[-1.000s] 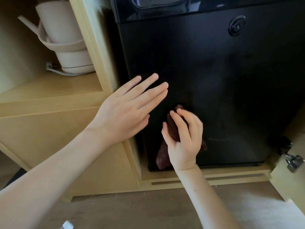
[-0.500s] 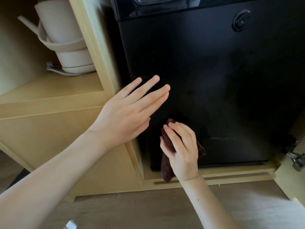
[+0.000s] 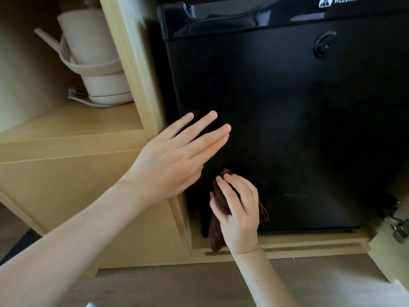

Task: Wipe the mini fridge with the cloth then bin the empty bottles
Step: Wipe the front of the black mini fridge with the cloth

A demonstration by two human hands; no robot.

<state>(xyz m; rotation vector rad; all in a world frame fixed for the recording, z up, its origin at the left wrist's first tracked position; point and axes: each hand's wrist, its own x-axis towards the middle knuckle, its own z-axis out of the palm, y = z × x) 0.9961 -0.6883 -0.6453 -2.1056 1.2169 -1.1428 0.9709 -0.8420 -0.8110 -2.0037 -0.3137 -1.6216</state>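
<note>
Meanwhile, at the far left, a pale kettle [image 3: 93,54] sits on its base on a wooden shelf [image 3: 73,127] inside a light wood cabinet [image 3: 66,191], well apart from the work. Next to it, the person's left hand [image 3: 174,160] is open and flat, fingers [image 3: 205,138] spread toward the black door of the mini fridge [image 3: 287,129]; whether the palm actually presses the door cannot be told. Just below and to the right, the right hand [image 3: 239,211] is closed around a dark brown cloth [image 3: 218,220], bunched against the lower left corner of the door, with a loose tail hanging down past the door's bottom edge toward the cabinet's base rail [image 3: 309,244]. Farther right, a round lock [image 3: 324,44] sits high on the door, and a metal hinge [image 3: 398,229] shows at the frame's edge. No bottles or bin are in view.

The wiping step appears to be underway, with much of the door arguably left to cover. To do it well, the cloth would likely be better flattened under the palm than bunched, and drawn in overlapping strokes across to the right and upward toward the handle [image 3: 221,9], where glossy trim may show smears. A faint pale streak [image 3: 294,194] low on the door probably deserves firmer pressure.
</note>
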